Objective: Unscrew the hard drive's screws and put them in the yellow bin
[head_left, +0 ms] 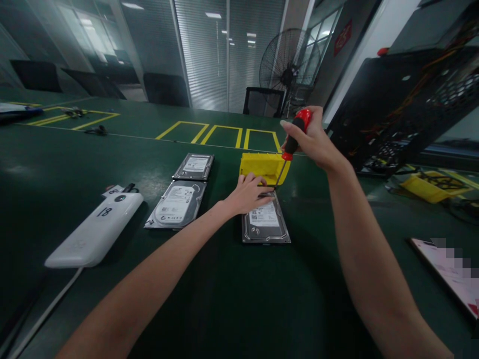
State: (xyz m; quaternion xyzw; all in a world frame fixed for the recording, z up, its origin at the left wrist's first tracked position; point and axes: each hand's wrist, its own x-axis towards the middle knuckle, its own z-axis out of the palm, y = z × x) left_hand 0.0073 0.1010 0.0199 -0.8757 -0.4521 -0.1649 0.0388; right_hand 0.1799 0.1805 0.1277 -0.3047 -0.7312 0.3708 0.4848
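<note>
A hard drive (266, 222) lies flat on the green table (224, 299), label up. My left hand (249, 193) rests on its far end, fingers curled and pressing it down. My right hand (314, 139) is closed round the red and black handle of a screwdriver (295, 135). The screwdriver's shaft slants down to the drive's far edge, just in front of a yellow bin (262, 167). Two more hard drives lie to the left, one (177, 204) near and one (194, 166) farther back.
A white device (98, 227) marked 18, with a cable, lies at the left. An open black computer case (404, 109) stands at the right, a yellow tray (426, 188) beside it. Papers (449, 271) lie at the right edge. A standing fan (288, 75) is behind the table.
</note>
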